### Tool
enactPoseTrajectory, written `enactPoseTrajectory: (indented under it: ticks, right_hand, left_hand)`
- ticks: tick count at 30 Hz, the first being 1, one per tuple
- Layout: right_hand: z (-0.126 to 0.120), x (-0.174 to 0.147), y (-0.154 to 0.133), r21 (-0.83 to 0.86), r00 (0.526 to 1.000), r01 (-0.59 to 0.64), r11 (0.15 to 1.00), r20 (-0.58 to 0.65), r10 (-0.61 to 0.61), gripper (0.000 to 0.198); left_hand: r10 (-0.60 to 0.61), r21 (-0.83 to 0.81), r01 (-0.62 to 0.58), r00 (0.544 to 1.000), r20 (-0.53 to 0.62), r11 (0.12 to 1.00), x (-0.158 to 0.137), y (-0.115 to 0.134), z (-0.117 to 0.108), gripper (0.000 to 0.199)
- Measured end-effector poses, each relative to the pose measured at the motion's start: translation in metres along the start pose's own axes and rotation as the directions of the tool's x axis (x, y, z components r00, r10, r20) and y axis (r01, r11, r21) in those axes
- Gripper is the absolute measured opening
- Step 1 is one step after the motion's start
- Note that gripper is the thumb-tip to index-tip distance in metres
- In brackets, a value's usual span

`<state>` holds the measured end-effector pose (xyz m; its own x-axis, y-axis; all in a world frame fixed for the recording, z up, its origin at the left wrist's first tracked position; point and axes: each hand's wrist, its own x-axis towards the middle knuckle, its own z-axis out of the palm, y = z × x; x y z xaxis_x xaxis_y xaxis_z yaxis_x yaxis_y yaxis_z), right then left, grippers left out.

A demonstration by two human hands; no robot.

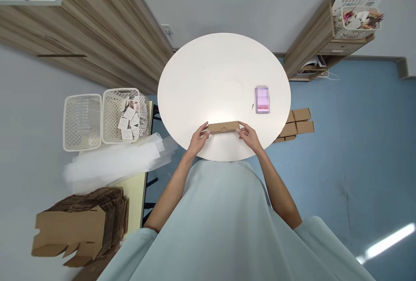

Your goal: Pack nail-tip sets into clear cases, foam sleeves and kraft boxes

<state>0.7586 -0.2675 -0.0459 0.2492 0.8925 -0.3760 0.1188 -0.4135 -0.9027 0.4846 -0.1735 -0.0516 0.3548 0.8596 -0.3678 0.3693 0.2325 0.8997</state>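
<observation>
A narrow brown cardboard box [223,127] lies near the front edge of the white oval table [208,69], closed, with a half-round notch on the side facing me. My left hand [199,139] grips its left end between thumb and fingers. At the opposite end my right hand [248,135] does the same, its thumb on the near side and the index finger at the far corner. Farther right on the tabletop lies a phone-like rectangle [262,99] with a blurred pinkish face.
At left, a side table [134,198] bears white plastic baskets [82,95], one with small white cards, translucent sheets [120,162], and stacked flat cardboard blanks [74,229]. Folded cardboard boxes [297,121] sit low beyond the table's right edge. Wooden cabinets [312,34] stand behind.
</observation>
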Motion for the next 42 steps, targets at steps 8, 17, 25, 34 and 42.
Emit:
enactPoseTrajectory:
  ticks: [8,17,25,34,42]
  right_hand:
    - [-0.009,0.015,-0.013,-0.051,1.0,0.013,0.999,-0.013,-0.014,0.058]
    - [-0.009,0.016,-0.016,-0.131,0.999,0.02,0.991,-0.032,-0.024,0.05]
    - [-0.01,-0.006,-0.005,-0.13,0.994,0.087,0.988,-0.057,-0.095,0.045]
    - [-0.011,-0.051,0.032,0.061,0.994,0.007,0.998,-0.11,0.0,0.044]
    - [-0.027,-0.061,0.069,-0.149,0.992,0.078,0.986,-0.086,-0.092,0.044]
  left_hand:
    - [-0.062,0.013,0.061,0.997,0.05,0.998,0.001,0.012,0.006,0.061]
    - [-0.229,-0.152,0.227,0.973,0.003,0.962,0.005,0.023,0.007,0.061]
    - [-0.264,-0.218,0.254,0.964,-0.017,0.942,-0.024,0.028,0.023,0.06]
    - [-0.273,-0.266,0.223,0.948,-0.166,0.938,-0.061,-0.001,0.067,0.054]
    - [-0.201,-0.269,0.145,0.961,-0.191,0.952,-0.076,-0.034,0.107,0.065]
